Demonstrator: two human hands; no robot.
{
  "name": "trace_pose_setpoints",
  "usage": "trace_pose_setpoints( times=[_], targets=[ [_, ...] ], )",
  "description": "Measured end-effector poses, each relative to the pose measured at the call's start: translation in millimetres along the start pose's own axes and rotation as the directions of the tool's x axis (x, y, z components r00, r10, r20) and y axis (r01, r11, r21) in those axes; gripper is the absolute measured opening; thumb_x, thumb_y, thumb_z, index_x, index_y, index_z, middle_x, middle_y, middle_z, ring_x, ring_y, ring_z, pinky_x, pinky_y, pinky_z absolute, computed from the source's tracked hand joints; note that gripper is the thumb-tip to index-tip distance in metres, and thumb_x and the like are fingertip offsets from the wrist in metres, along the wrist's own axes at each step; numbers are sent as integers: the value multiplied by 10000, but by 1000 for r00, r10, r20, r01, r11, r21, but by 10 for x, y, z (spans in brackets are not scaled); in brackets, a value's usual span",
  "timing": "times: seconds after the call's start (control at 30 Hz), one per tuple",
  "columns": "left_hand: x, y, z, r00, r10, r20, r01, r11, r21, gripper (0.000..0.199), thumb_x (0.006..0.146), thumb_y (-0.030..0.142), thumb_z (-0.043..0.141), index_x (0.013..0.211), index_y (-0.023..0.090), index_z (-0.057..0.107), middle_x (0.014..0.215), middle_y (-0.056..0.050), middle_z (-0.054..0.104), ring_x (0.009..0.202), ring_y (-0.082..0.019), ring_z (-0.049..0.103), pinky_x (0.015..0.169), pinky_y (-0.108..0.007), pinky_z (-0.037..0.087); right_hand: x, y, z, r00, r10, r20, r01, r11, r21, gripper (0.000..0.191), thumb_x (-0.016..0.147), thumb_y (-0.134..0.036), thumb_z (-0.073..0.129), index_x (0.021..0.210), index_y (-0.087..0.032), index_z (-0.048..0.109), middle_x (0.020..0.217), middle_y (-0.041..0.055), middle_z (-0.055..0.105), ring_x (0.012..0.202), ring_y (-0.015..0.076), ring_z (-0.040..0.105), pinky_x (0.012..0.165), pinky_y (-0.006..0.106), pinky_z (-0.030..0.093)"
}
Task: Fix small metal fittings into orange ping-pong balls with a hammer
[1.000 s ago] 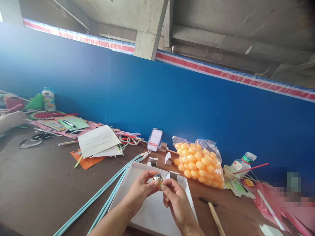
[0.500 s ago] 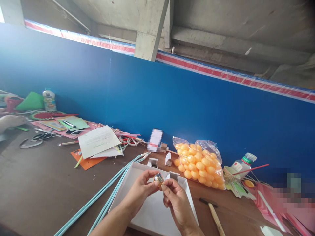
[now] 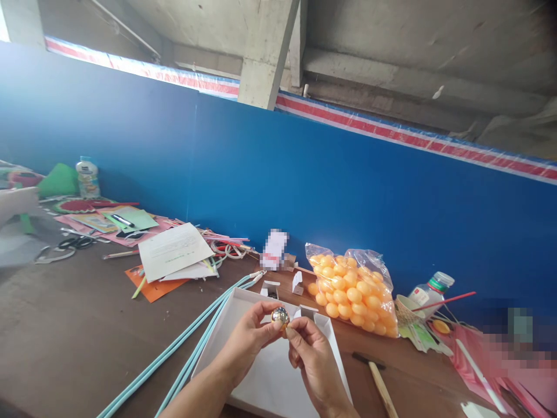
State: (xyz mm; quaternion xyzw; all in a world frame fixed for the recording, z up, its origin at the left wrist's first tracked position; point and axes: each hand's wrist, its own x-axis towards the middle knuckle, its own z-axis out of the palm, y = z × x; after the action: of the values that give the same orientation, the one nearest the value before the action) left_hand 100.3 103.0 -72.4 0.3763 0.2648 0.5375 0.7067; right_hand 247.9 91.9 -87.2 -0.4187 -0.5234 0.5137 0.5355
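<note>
A small shiny metal ball, silver on top and golden below, is held up in front of me. My left hand grips it between thumb and fingers. My right hand is closed in a pinch at the ball's lower right edge, touching it; whether a smaller part sits between those fingertips cannot be made out. Both hands are above a shallow white box, whose far side holds small white compartments.
Light-blue cords run left of the box. Right of it lie a hammer and a clear bag of orange balls. A bottle stands farther right. Papers and scissors lie left. A blurred pale shape is at the left edge.
My hands and the ball look almost unmoved. At the far left, another person's hand has given way to a blurred pale shape and a grey-white patch over the table.
</note>
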Motion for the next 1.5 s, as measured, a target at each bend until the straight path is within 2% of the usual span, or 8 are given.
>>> trace_pose_setpoints(
  times=[0.27, 0.73, 1.0, 1.5],
  targets=[
    [30, -41, -46, 999, 5, 34, -6, 1000, 7, 317, 677, 281, 755, 962, 196, 646, 962, -31, 614, 852, -162, 615, 909, -364, 462, 3, -6, -5, 1000, 0, 15, 0, 1000, 5, 176, 809, -344, 632, 762, -182, 582, 615, -56, 489, 452, 41, 360, 440, 207, 290],
    [27, -31, -38, 1000, 15, -1, -15, 996, 91, 361, 683, 275, 749, 991, 165, 595, 889, -39, 662, 788, -146, 615, 803, -301, 475, 13, 4, -3, 1000, 11, 19, -11, 1000, -3, 193, 812, -351, 632, 755, -182, 558, 598, -70, 476, 428, 32, 364, 417, 191, 316],
    [53, -59, -72, 1000, 18, 16, -20, 991, 132, 385, 701, 276, 737, 1028, 152, 574, 873, -45, 686, 797, -145, 620, 795, -286, 467, 16, 23, -8, 1000, -16, 8, 17, 999, -51, 200, 821, -359, 620, 777, -175, 556, 628, -59, 501, 458, 41, 414, 455, 200, 375],
    [34, -29, -44, 999, 33, 16, -35, 987, 156, 376, 702, 269, 729, 1024, 149, 580, 886, -54, 686, 795, -156, 626, 768, -278, 477, 10, 35, 5, 1000, 6, -30, -6, 1000, -8, 228, 788, -348, 663, 737, -184, 512, 614, -65, 491, 456, 46, 418, 453, 219, 441]
  ],
)
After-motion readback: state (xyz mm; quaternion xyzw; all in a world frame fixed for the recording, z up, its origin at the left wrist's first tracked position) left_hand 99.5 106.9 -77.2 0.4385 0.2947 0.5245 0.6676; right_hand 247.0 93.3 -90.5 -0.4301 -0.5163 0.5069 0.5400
